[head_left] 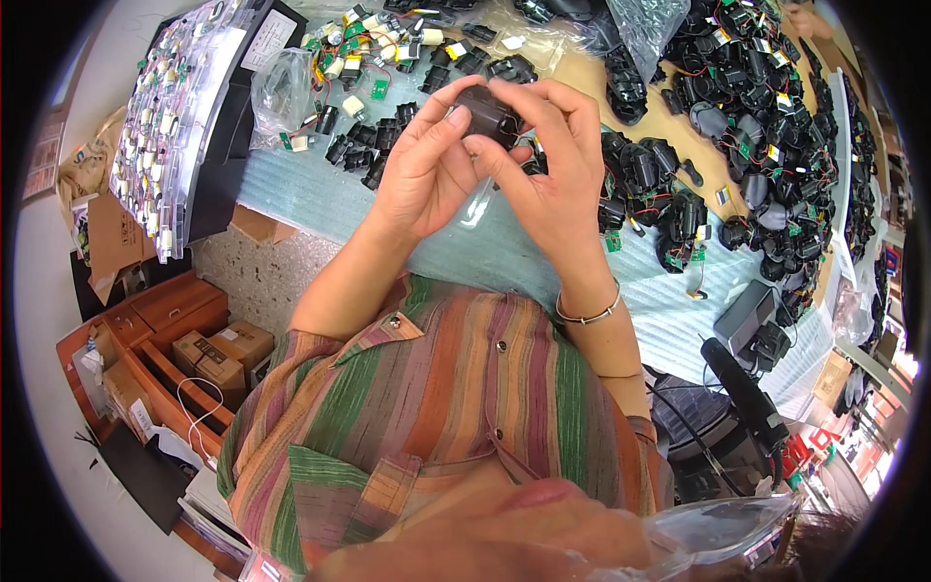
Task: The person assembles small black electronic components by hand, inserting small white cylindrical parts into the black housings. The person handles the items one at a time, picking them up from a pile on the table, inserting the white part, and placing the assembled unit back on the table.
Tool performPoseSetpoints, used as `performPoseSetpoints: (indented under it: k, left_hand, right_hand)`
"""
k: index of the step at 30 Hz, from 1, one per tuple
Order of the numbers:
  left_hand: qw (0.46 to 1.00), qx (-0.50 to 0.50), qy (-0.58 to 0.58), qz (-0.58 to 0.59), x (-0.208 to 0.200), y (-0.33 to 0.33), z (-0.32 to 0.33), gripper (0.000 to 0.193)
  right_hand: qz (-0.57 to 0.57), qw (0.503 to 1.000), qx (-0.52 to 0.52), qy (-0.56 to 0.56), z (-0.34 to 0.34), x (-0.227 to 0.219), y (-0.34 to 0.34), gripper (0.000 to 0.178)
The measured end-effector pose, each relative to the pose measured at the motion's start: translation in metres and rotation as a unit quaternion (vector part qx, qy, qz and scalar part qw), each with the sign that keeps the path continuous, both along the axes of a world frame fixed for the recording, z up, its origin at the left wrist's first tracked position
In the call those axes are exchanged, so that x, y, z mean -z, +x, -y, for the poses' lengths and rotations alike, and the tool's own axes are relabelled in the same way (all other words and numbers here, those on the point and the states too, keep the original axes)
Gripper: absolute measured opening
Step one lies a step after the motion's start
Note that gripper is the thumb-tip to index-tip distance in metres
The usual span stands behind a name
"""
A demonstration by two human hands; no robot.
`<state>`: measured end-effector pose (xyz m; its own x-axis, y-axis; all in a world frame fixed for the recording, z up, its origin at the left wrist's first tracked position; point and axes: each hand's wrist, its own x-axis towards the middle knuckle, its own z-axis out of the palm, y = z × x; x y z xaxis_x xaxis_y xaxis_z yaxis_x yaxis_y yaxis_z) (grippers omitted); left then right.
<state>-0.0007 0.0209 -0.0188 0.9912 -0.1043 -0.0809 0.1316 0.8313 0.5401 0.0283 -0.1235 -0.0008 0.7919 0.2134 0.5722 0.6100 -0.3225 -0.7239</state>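
Above the middle of the table, a small black plastic housing (488,114) is held up between my two hands. My left hand (429,167) grips its left side, with the thumb on the near face. My right hand (555,160) has its fingers closed around the right edge, its thumb pointing toward the left hand. What the right fingertips press on is partly hidden. Just beyond lie several black plastic shells (373,150). A loose pile of white-and-yellow components with wires and small green circuit boards (378,89) sits to the far left.
Black assemblies with wires and green boards heap up along the right (766,145). A black box (262,73) on the left backs a clear tray of small components (160,136). Pale foam sheet (339,209) covers the table. A grey box-shaped device (745,315) stands near the right edge.
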Motion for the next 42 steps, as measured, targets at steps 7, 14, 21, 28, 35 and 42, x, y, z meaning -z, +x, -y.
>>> performPoseSetpoints:
  k: [7,14,21,28,35,42]
  left_hand:
    - [1.000,0.008,-0.023,0.018,0.001,0.000,-0.004,0.041]
    - [0.989,-0.056,0.126,0.056,-0.003,-0.004,0.002,0.045]
    - [0.969,-0.084,0.220,0.078,-0.004,-0.006,0.000,0.047]
    - [0.909,-0.136,0.353,0.177,-0.005,-0.007,0.002,0.042]
    - [0.853,-0.171,0.421,0.255,-0.009,-0.015,-0.001,0.035]
    - [0.859,-0.186,0.404,0.255,-0.007,0.004,-0.005,0.036]
  right_hand:
    - [0.029,1.000,-0.005,-0.002,0.004,0.008,0.005,0.034]
    - [0.073,0.997,0.021,-0.015,0.003,0.010,0.007,0.031]
    - [0.133,0.990,-0.035,-0.017,0.009,0.023,0.020,0.030]
    - [-0.081,0.965,-0.126,0.215,0.003,0.017,0.014,0.026]
    - [-0.027,0.965,-0.191,0.178,0.009,0.022,0.018,0.038]
    - [-0.076,0.978,-0.142,0.131,0.007,0.003,0.016,0.043]
